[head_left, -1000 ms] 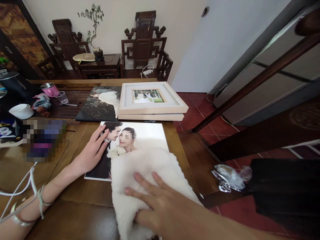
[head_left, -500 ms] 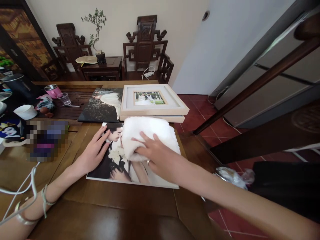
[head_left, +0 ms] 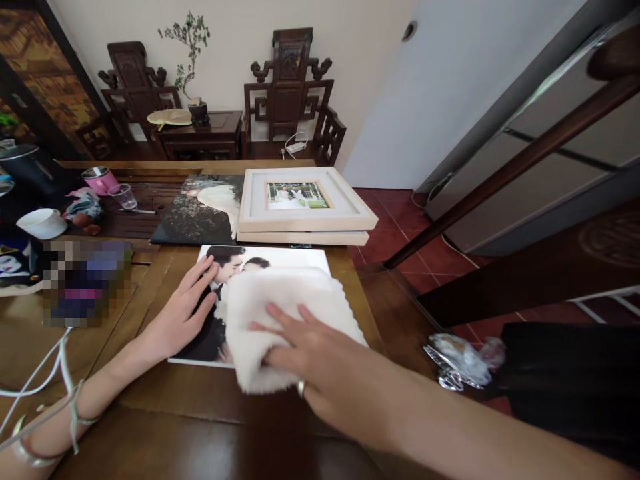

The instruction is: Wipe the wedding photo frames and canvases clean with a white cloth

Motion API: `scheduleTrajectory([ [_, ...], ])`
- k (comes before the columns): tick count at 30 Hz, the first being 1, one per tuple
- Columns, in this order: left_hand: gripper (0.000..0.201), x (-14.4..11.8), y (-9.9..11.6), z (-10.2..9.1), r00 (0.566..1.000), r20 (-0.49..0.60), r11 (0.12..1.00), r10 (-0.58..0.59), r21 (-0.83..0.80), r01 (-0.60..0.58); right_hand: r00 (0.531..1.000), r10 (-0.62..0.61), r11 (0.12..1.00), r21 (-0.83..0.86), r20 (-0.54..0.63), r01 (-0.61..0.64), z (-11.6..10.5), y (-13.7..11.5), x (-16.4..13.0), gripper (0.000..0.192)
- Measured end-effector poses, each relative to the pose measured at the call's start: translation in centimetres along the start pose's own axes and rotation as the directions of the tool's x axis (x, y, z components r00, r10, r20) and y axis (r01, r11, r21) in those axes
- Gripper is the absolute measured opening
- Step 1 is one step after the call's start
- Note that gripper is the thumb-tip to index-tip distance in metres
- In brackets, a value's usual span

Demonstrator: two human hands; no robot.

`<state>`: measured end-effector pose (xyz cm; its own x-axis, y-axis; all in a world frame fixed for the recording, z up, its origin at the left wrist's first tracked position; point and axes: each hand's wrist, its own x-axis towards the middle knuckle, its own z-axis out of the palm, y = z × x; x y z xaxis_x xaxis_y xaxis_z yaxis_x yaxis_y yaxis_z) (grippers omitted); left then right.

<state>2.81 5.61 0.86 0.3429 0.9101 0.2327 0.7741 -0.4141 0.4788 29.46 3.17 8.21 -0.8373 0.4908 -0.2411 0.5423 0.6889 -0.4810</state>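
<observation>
A large photo print (head_left: pixel 203 343) of a couple lies flat on the wooden table. My left hand (head_left: pixel 187 313) rests on its left edge with the fingers stretched out. Under my right hand (head_left: pixel 317 360) is a folded, fluffy white cloth (head_left: pixel 295 293), pressed down onto the print; the thumb is tucked into a fold and the fingers spread over the top. The cloth hides the lower right of the print and hangs a little past its front edge.
Behind the print lie a dark photo panel (head_left: pixel 193 217) and stacked light-wood picture frames (head_left: pixel 350 213). To the left are a white cup (head_left: pixel 43 224), a pink mug (head_left: pixel 100 180), a clear plastic cup (head_left: pixel 123 197) and white cables (head_left: pixel 63 360). A plastic bag (head_left: pixel 463 360) sits at the right.
My right hand has drawn the white cloth toward me and slightly left, uncovering the upper part of the print. My left hand stays on the print's left edge.
</observation>
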Motion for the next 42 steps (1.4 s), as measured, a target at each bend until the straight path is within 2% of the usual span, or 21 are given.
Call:
scheduleTrajectory([
  [4,0.050,-0.1,0.0,0.2,1.000,0.001,1.000,0.012,0.023,-0.012,0.986,0.111,0.990,-0.074,-0.128,-0.121,-1.2,2.8,1.9,0.064],
  [7,0.052,-0.1,-0.1,0.2,1.000,-0.001,0.999,0.025,0.031,-0.025,0.967,0.143,0.979,-0.115,-0.210,-0.169,-1.2,3.6,2.8,0.063],
  [11,0.051,0.0,-0.1,0.2,1.000,0.006,0.999,0.028,0.035,-0.029,0.979,0.168,0.971,-0.152,-0.113,-0.184,-0.1,1.7,2.3,0.061],
  [16,0.051,0.0,-0.2,0.2,1.000,0.020,1.000,0.016,0.022,-0.016,0.997,-0.030,0.997,-0.075,0.074,0.036,1.7,-2.1,0.2,0.046],
  [19,0.050,0.1,-0.2,0.3,0.999,0.032,1.000,0.000,0.016,0.000,0.983,-0.121,0.992,-0.013,0.136,0.124,1.7,-2.7,-0.4,0.041],
  [21,0.050,0.2,-0.2,0.3,0.999,0.035,1.000,-0.007,0.013,0.006,0.989,-0.132,0.991,0.011,0.071,0.131,1.3,-2.2,-0.2,0.051],
  [24,0.050,0.2,-0.4,0.3,0.999,0.035,1.000,0.013,0.011,-0.013,0.995,-0.081,0.997,-0.021,-0.060,0.080,0.4,-0.6,0.9,0.064],
  [30,0.048,0.1,-0.6,0.3,0.997,0.018,0.997,0.070,0.017,-0.070,0.976,-0.011,0.985,-0.169,-0.218,-0.026,-0.8,3.1,4.8,0.059],
  [34,0.048,0.1,-0.6,0.3,0.997,0.023,0.997,0.077,0.014,-0.077,0.962,-0.013,0.978,-0.204,-0.272,-0.044,-0.9,3.6,5.8,0.063],
  [38,0.048,0.2,-0.7,0.3,0.997,0.027,0.997,0.077,0.011,-0.077,0.984,0.002,0.976,-0.213,-0.177,-0.040,-0.2,1.3,4.3,0.060],
  [42,0.049,0.3,-0.8,0.3,0.997,0.038,0.998,0.060,-0.006,-0.060,0.996,-0.077,0.986,-0.146,0.037,0.082,1.0,-2.3,1.7,0.045],
])
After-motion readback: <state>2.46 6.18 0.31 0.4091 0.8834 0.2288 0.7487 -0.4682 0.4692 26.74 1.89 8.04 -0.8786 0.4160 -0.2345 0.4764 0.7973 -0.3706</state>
